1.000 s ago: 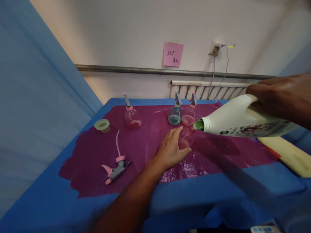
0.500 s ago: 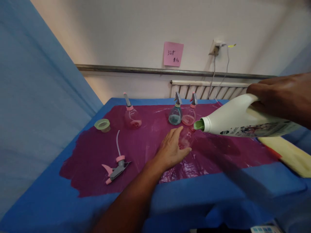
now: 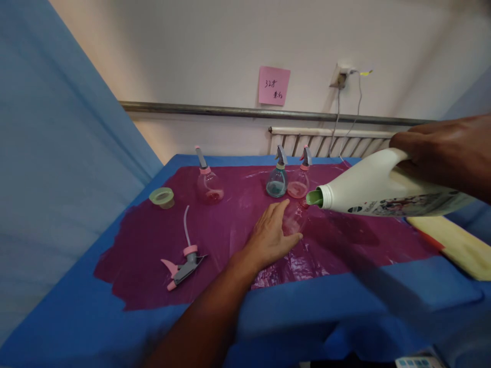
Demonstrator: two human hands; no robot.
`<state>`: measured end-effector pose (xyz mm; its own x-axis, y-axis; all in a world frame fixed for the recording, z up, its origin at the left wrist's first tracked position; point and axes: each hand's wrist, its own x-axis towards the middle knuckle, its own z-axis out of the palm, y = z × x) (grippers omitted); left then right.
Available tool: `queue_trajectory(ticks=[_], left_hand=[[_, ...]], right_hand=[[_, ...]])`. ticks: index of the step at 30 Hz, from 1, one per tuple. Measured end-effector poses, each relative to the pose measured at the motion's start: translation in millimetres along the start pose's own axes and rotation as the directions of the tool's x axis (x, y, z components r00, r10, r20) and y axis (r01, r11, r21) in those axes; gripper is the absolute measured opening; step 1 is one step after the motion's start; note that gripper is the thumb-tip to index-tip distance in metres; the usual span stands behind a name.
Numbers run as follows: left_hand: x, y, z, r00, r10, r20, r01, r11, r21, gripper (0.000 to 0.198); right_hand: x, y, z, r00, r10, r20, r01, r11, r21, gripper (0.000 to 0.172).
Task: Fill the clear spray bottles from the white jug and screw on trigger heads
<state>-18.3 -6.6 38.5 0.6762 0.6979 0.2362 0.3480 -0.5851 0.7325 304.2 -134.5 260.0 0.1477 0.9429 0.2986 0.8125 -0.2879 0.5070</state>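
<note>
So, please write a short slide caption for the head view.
Right hand tips a white jug over a clear bottle steadied by the left hand.

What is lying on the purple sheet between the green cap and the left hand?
In the head view, a detached spray head with its tube lies between the green cap and the left hand, nearer the table's front edge.

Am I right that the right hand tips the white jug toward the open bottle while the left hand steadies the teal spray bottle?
Not quite: in the head view the left hand steadies the open bottle, not the teal spray bottle standing behind it. The right hand does tip the white jug.
</note>
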Motion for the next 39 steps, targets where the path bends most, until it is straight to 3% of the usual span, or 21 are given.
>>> queue_trajectory(ticks=[9, 25, 39], left_hand=[[0.4, 0.8, -0.4, 1.0, -0.003, 0.001, 0.003, 1.0, -0.01, 0.096], [-0.6, 0.1, 0.5, 1.0, 0.003, -0.004, -0.003, 1.0, -0.003, 0.096], [-0.3, 1.1, -0.5, 1.0, 0.006, 0.001, -0.006, 1.0, -0.018, 0.094]], right_hand=[[-0.1, -2.4, 0.5, 1.0, -0.001, -0.018, 0.001, 1.0, 0.0, 0.009], [0.7, -3.4, -5.1, 0.998, 0.046, 0.052, -0.045, 0.999, -0.009, 0.011], [1.2, 1.1, -0.3, 1.0, 0.012, 0.01, -0.012, 1.0, -0.007, 0.006]])
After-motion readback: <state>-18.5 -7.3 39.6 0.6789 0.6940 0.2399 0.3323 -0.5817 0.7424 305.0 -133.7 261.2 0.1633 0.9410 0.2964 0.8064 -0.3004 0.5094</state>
